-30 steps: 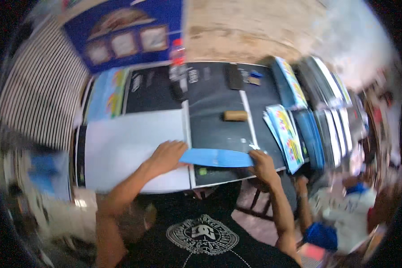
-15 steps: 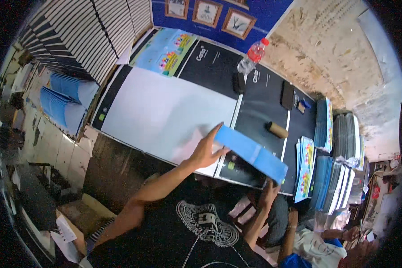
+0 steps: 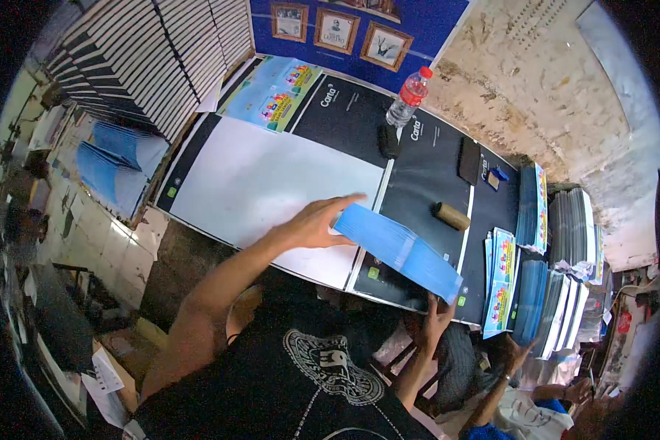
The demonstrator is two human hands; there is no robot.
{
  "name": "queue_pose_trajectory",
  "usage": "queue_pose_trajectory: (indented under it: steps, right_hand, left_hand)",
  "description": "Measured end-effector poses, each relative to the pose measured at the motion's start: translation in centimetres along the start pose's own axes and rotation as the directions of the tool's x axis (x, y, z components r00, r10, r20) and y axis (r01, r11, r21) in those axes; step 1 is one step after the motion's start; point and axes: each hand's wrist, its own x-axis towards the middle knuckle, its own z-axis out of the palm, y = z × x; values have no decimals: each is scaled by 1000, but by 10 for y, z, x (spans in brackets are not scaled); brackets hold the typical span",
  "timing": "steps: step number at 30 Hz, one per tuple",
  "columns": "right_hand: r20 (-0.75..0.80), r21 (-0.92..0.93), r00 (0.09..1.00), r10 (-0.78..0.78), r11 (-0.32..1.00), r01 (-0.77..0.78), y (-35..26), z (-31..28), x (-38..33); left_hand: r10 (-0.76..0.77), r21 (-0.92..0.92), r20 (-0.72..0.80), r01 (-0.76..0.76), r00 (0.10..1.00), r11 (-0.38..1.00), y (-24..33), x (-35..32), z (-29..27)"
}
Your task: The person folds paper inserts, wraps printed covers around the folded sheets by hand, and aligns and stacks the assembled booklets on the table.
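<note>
A thick stack of blue paper sheets [image 3: 403,253] slants above the black table covering, its layered edges showing as fine lines. At its upper left end is my left hand [image 3: 312,224], thumb on the near side and fingers stretched along the far side. My right hand [image 3: 438,317] grips the lower right end from below; its fingers are partly hidden by the stack. Under my left forearm lies a large white sheet [image 3: 249,176]. Beyond the stack a brown cylinder [image 3: 451,216] lies on the black surface.
Printed blue-and-yellow sheets [image 3: 275,92] lie at the far left. Toward the back stands a red-capped bottle [image 3: 409,97], near a dark brush [image 3: 469,160]. Colourful booklets [image 3: 500,282] and tall paper stacks [image 3: 570,227] line the right side. A co-worker's hand [image 3: 519,353] touches a stack there.
My left hand and the stack have shifted slightly left, and the stack's layers now look more fanned. At the right, the co-worker's hand has reached up to the paper stacks.
</note>
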Motion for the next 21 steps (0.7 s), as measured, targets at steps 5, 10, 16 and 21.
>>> queue_pose_trajectory:
  steps: [5,10,16,21]
  right_hand:
    - [-13,71,1000,-4,997,5,23,-7,4]
    - [-58,106,998,-4,994,10,45,-7,6]
    - [-85,49,995,-57,997,61,30,6,7]
    - [-71,-99,994,-85,992,78,33,7,14]
  left_hand:
    - [306,707,374,-482,876,518,32,54,-10]
    - [259,554,465,-507,847,661,56,81,75]
    - [175,595,346,-359,922,719,60,79,86]
    - [191,626,305,-348,933,698,68,74,87]
